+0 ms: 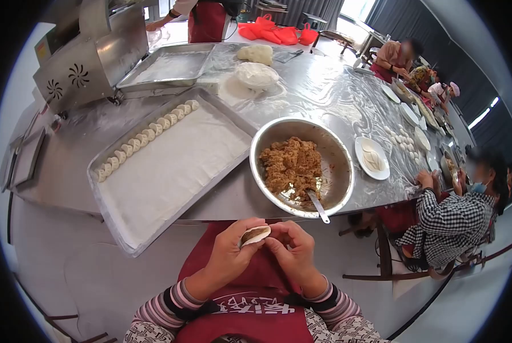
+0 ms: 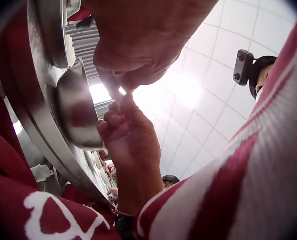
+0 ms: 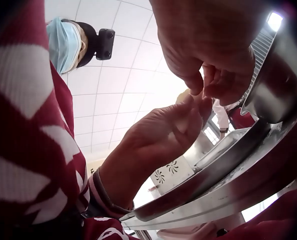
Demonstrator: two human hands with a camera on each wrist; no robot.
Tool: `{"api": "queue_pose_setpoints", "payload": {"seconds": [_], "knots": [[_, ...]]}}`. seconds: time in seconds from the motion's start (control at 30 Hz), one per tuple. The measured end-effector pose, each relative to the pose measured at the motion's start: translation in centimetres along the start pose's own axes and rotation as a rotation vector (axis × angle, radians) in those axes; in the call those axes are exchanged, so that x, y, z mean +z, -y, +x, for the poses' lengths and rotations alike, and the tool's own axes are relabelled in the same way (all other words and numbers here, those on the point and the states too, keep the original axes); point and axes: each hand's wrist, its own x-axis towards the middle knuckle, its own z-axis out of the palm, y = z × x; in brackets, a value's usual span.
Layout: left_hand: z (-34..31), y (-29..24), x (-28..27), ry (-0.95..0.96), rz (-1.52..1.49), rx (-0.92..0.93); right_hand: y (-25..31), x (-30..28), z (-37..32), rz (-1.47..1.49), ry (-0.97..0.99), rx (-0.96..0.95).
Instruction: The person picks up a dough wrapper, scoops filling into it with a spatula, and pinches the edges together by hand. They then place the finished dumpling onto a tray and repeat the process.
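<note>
So, a filled dumpling [image 1: 255,235] is being held up in front of the apron [image 1: 233,286], just off the near edge of the steel desk [image 1: 307,74]. It's gripped in the curled left hand [image 1: 228,247], and its edge is pinched by the right hand [image 1: 292,249], so the hands are pretty much together around it. Filling can be seen through the open top, so my guess is that the closing step is being worked on. The next bit probably calls for the rim to be pinched shut fold by fold, without any filling getting squeezed out.

Containers: a big steel bowl [image 1: 343,163] is partly filled with brown, crumbly filling [image 1: 290,163], and a spoon [image 1: 319,207] is left standing in it. Beside it, a cloth-lined tray [image 1: 170,166] is loaded with one neat row of dumplings [image 1: 147,136] along its far side. On the other side, what look like flat wrappers [image 1: 373,160] are kept on a white plate [image 1: 385,167].
</note>
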Motion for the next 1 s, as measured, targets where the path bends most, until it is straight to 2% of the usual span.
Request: {"api": "queue_pose_setpoints", "payload": {"seconds": [0.07,0.13,0.27,0.43,0.5,0.63,0.77,0.8,0.87,0.97,1.0], "knots": [[0.0,0.5,0.0,0.018,0.010,-0.037,0.2,-0.1,0.1,-0.008,0.000,-0.018],[0.1,0.4,0.0,0.024,0.048,-0.033,0.4,-0.1,0.3,-0.159,-0.010,-0.111],[0.1,0.8,0.3,0.034,0.067,-0.027,0.0,0.2,0.2,-0.143,-0.043,-0.062],[0.0,0.2,0.4,-0.023,-0.018,-0.067,0.5,0.3,0.3,-0.267,-0.140,-0.244],[0.1,0.2,0.2,-0.041,-0.053,-0.090,0.1,0.4,0.5,-0.226,-0.138,-0.230],[0.2,0.2,0.1,-0.052,0.056,0.001,-0.1,0.3,0.8,-0.141,-0.085,-0.131],[0.2,0.8,0.3,-0.068,0.117,0.064,-0.1,0.3,0.8,-0.196,-0.078,-0.139],[0.2,0.8,0.2,-0.070,0.118,0.065,0.0,0.3,0.8,-0.214,-0.095,-0.191],[0.2,0.7,-0.2,0.019,0.084,0.032,0.1,0.4,0.8,-0.231,-0.110,-0.242],[0.4,0.4,-0.6,0.066,0.076,0.048,0.2,0.5,0.7,-0.128,-0.119,-0.155],[0.5,0.3,-0.7,0.067,0.075,0.045,0.0,0.3,0.8,-0.164,-0.099,-0.217]]}}
